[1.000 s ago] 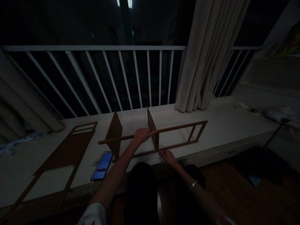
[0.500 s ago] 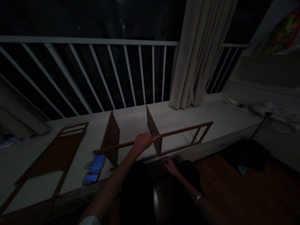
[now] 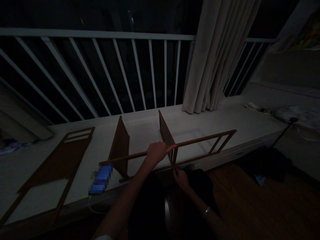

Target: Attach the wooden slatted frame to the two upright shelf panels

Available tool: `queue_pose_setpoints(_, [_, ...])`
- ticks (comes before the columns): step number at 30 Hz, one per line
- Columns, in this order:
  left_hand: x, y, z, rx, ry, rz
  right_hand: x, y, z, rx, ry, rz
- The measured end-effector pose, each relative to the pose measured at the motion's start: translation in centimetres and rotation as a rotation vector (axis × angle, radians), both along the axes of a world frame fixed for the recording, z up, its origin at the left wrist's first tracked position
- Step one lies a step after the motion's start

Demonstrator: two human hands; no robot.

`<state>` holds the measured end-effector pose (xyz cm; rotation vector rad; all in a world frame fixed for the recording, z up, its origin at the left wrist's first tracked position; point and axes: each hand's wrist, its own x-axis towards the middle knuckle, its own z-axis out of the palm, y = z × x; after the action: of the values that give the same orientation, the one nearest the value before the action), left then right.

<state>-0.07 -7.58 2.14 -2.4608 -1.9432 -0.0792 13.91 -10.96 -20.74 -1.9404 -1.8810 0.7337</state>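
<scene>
A brown wooden rack frame (image 3: 205, 139) lies on its side along the white window ledge, with two upright panels joined to its rails. My left hand (image 3: 156, 154) is closed around the upper rail, its thumb pointing right toward the nearer panel (image 3: 167, 136). The other panel (image 3: 119, 146) stands farther left. Below the lower rail, by the foot of the nearer panel, my right hand (image 3: 181, 179) is pinched closed. Whatever it holds, if anything, is too dark to make out. A silver bracelet circles the right wrist.
A flat wooden panel frame (image 3: 56, 160) lies on the ledge (image 3: 140, 130) at left. A lit phone (image 3: 100, 180) with a white cable sits at the front edge. White railing (image 3: 135, 73) and a beige curtain (image 3: 212, 60) stand behind. Dark cloth (image 3: 262, 163) lies on the floor at right.
The view has shifted slightly. My left hand keeps its hold on the upper rail. My right hand stays pinched and now appears closer to the lower rail.
</scene>
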Motion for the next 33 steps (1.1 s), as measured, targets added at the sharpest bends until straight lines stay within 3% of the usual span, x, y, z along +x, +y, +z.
queue_pose_setpoints(8, [0.0, 0.2, -0.2, -0.02, -0.007, 0.027, 0.0, 0.2, 0.2, 0.062, -0.313, 0.089])
queue_pose_setpoints(14, [0.1, 0.1, -0.1, -0.019, 0.013, 0.026, -0.5, 0.0, 0.2, 0.103, -0.341, 0.081])
queue_pose_setpoints(26, [0.0, 0.1, -0.2, -0.05, -0.016, 0.059, -1.3, -0.2, 0.5, 0.022, -0.299, 0.023])
queue_pose_setpoints(33, [0.1, 0.1, -0.3, -0.03, -0.004, 0.035, -1.3, -0.3, 1.1, 0.024, -0.342, 0.071])
